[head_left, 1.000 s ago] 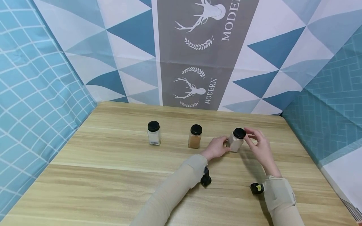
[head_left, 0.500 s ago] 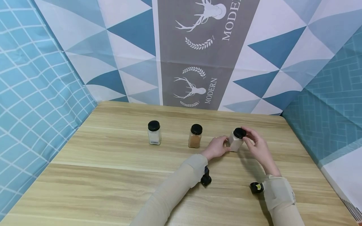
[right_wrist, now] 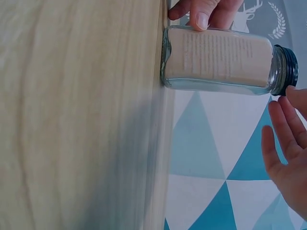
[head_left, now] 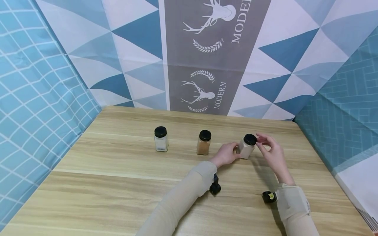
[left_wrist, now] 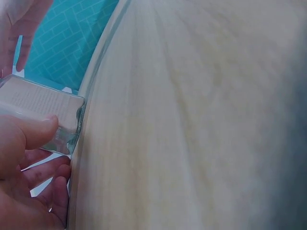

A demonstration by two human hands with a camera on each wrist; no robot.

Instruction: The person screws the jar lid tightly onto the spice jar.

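Observation:
A glass spice jar (head_left: 246, 149) with a black lid stands upright on the wooden table at the right, filled with something pale beige. Fine print covers one side of this jar (right_wrist: 220, 55) in the right wrist view. My left hand (head_left: 226, 154) grips its lower body, thumb on the near side (left_wrist: 29, 139). At the rim of the black lid (right_wrist: 287, 71) is my right hand (head_left: 271, 155); its thumb touches the edge while the other fingers (right_wrist: 283, 127) are loosely extended beside it. The lid sits on the jar's neck.
Two more black-lidded jars stand to the left: one with orange-brown powder (head_left: 203, 147), one with white contents (head_left: 161, 142). Patterned cloth (head_left: 141, 65) hangs behind the table (head_left: 103, 183). Small black cameras (head_left: 215, 187) sit at both wrists.
My right fingers were closer around the lid half a second ago and have drawn back slightly to the right. The left hand and the jars stay in place.

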